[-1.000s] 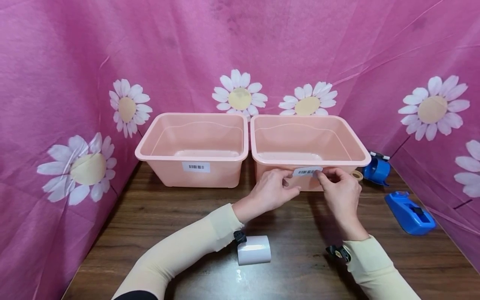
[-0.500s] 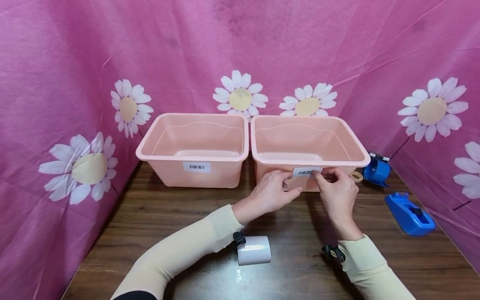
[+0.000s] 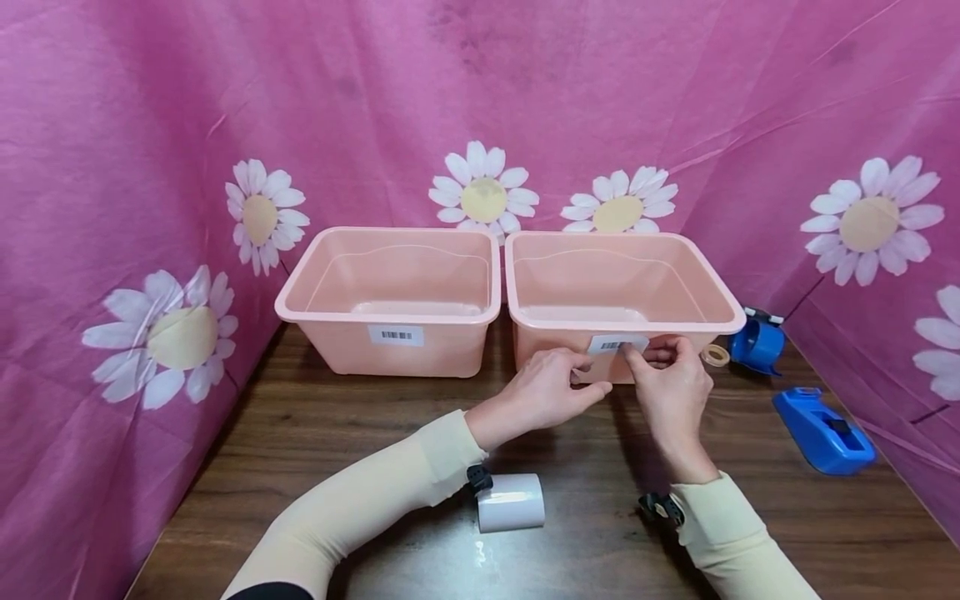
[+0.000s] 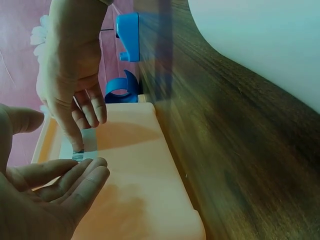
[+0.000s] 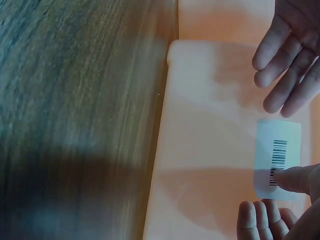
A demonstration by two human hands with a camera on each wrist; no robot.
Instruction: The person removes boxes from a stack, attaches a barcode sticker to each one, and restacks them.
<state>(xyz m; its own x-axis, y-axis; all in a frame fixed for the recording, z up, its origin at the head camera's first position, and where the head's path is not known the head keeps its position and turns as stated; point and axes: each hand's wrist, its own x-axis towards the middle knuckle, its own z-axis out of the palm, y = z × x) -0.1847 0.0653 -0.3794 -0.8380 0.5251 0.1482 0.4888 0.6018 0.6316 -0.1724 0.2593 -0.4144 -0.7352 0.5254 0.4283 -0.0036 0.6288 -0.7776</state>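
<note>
A white barcode label (image 5: 265, 137) lies against the front wall of the right pink plastic bin (image 5: 200, 120), just below its rim. My right hand (image 3: 675, 400) presses its thumb on the barcode, the other fingers bent loosely beside the label's right end. Close to the label's left end is my left hand (image 3: 543, 390), its fingers loosely extended and holding nothing. In the right wrist view a small gap shows between these fingertips and the label. The left pink bin (image 3: 322, 346) carries a similar barcode label (image 3: 396, 335) on its front.
On the wooden table (image 3: 300, 467), a roll of white labels (image 3: 512, 504) lies near my left wrist. To the right are a blue tape dispenser (image 3: 825, 433), another blue holder (image 3: 757, 343) and a small tape roll (image 3: 716, 356). Pink flowered cloth (image 3: 375, 100) surrounds the table.
My right thumb has slid left along the label onto the barcode. The label's right end, bent outward at first, now looks flatter. My left hand has barely moved.
</note>
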